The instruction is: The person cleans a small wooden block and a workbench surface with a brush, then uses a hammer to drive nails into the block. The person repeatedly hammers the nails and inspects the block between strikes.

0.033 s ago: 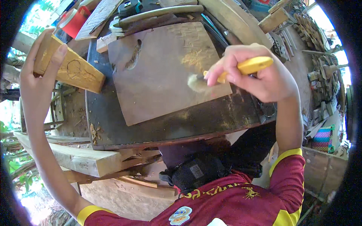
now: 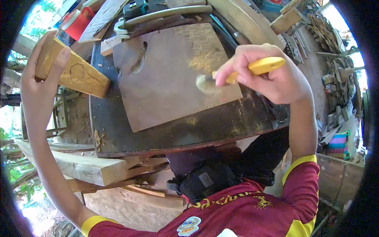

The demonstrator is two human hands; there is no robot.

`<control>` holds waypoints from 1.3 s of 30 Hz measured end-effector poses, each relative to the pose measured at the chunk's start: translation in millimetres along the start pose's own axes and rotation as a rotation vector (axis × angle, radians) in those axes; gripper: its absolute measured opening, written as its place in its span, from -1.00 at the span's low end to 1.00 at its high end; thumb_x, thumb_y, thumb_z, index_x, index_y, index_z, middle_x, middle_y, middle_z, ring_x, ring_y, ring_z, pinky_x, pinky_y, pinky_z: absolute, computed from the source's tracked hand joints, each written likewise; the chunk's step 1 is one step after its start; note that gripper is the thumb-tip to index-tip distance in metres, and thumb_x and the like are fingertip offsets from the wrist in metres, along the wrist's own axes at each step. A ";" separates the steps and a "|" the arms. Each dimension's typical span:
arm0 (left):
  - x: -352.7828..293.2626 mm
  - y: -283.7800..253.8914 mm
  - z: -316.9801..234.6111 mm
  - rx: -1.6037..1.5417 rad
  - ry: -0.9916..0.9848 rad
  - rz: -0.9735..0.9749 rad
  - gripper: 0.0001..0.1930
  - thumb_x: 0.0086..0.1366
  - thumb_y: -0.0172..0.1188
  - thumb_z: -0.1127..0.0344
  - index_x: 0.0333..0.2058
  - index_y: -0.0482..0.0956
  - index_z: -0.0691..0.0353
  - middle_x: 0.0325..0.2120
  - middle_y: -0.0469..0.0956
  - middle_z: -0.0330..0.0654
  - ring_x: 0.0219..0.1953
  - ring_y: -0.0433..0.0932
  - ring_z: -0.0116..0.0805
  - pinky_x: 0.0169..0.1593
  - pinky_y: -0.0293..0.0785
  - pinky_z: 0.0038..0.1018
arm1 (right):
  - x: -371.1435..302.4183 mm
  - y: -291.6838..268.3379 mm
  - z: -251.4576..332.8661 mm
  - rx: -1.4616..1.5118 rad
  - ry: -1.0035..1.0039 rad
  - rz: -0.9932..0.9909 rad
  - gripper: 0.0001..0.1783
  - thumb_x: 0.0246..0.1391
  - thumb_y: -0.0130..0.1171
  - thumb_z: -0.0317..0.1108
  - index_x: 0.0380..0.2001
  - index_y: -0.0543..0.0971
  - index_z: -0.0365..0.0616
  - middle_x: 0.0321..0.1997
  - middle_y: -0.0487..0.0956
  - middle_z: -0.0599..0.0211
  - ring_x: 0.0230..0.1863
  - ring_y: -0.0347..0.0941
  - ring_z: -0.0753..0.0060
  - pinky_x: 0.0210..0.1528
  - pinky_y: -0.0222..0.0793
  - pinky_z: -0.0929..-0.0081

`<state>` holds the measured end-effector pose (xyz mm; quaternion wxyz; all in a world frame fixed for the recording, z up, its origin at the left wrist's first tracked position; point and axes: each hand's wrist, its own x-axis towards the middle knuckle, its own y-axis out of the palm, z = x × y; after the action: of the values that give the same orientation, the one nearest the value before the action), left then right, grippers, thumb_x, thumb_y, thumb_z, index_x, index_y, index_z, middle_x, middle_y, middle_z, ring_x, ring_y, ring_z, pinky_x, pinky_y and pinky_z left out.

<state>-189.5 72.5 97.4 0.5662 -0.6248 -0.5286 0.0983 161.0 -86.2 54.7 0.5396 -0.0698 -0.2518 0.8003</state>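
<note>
At the left, my left hand (image 2: pixel 41 79) grips the wide end of a tapered, yellowish wooden block (image 2: pixel 85 75). A rounded outline is carved on the block's face, and its narrow end reaches the dark table's left edge. My right hand (image 2: pixel 272 77) holds a brush by its yellow handle (image 2: pixel 269 65). The brush's pale bristles (image 2: pixel 205 83) are over the right part of a thin brown board (image 2: pixel 166 91); I cannot tell whether they touch it. That board lies flat, with a hole near its far left corner and yellowish dust at the right.
The board rests on a dark table (image 2: pixel 185 136) with a few wood shavings (image 2: pixel 99 140) near its left edge. Tools and a long curved piece of wood (image 2: pixel 169 12) lie along the far side. A red jug (image 2: pixel 77 23) stands far left. Timber beams (image 2: pixel 90 166) lie at the near left.
My right hand has risen very slightly with the brush. The left hand and the wooden block stay where they were.
</note>
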 end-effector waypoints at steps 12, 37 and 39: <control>0.6 -1.3 4.7 0.078 0.032 0.002 -0.50 0.23 0.25 0.07 0.11 0.47 0.10 -0.03 0.52 -0.13 -0.04 0.49 -0.41 0.07 0.38 -0.44 | -4.0 -8.2 2.1 -0.037 -0.125 0.192 -0.82 -0.14 -0.04 -0.71 -0.60 0.27 -0.18 -0.46 0.57 0.14 -0.20 0.59 0.17 -0.21 0.40 0.42; 2.4 -0.4 6.2 0.081 0.071 -0.017 -0.50 0.23 0.24 0.01 0.10 0.49 0.05 -0.06 0.54 -0.16 -0.05 0.51 -0.40 0.05 0.40 -0.44 | 14.2 2.1 -15.0 -0.395 -0.024 -0.258 -0.91 -0.07 -0.02 -0.66 -0.49 0.38 -0.25 -0.47 0.54 0.26 -0.36 0.48 0.33 -0.24 0.36 0.45; 0.7 -0.3 8.7 0.134 0.066 -0.019 -0.49 0.23 0.23 -0.01 0.10 0.49 0.04 -0.06 0.54 -0.16 -0.05 0.51 -0.39 0.04 0.41 -0.44 | 12.0 8.5 -11.7 -0.397 -0.032 -0.155 -0.89 -0.14 -0.03 -0.68 -0.51 0.37 -0.26 -0.54 0.47 0.24 -0.34 0.50 0.33 -0.26 0.36 0.45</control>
<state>-195.6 78.2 95.0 0.6250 -0.5833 -0.5075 0.1075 153.5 -74.0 42.5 0.5712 -0.1422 -0.4178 0.6920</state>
